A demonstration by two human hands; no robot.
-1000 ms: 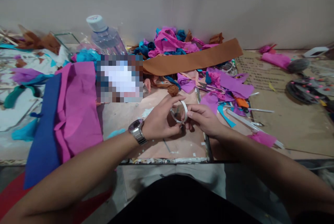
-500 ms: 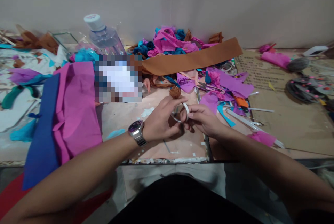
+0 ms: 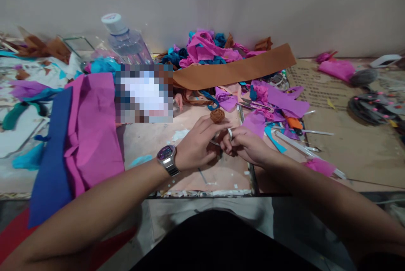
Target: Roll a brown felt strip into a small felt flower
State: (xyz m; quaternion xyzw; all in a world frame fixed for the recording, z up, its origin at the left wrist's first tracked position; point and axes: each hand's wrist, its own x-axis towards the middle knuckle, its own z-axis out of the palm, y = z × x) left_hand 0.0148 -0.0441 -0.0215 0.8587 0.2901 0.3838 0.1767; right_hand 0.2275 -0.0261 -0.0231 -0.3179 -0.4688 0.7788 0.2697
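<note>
A small rolled brown paper rose (image 3: 217, 115) sticks up above the fingers of my left hand (image 3: 198, 143), which are closed round its lower part; any stem is hidden. Just below the rose is a narrow white roll of tape (image 3: 230, 134), partly covered by fingers. My right hand (image 3: 251, 144) is closed on this roll, its fingers curled in and bent against the ring. Both hands meet above the bare work board. A metal watch (image 3: 166, 154) sits on my left wrist.
Behind my hands lie a long brown paper strip (image 3: 237, 68) and heaped paper scraps (image 3: 202, 47). Scissors (image 3: 253, 104) and an orange-handled tool (image 3: 294, 123) lie right. Pink paper (image 3: 95, 127), blue paper (image 3: 52, 157) and a bottle (image 3: 129, 45) stand left. Printed cardboard (image 3: 354, 153) covers the right.
My right fingers have curled further in over the tape roll, hiding more of the ring. The brown rose has shifted slightly right and turned its top more toward me.
</note>
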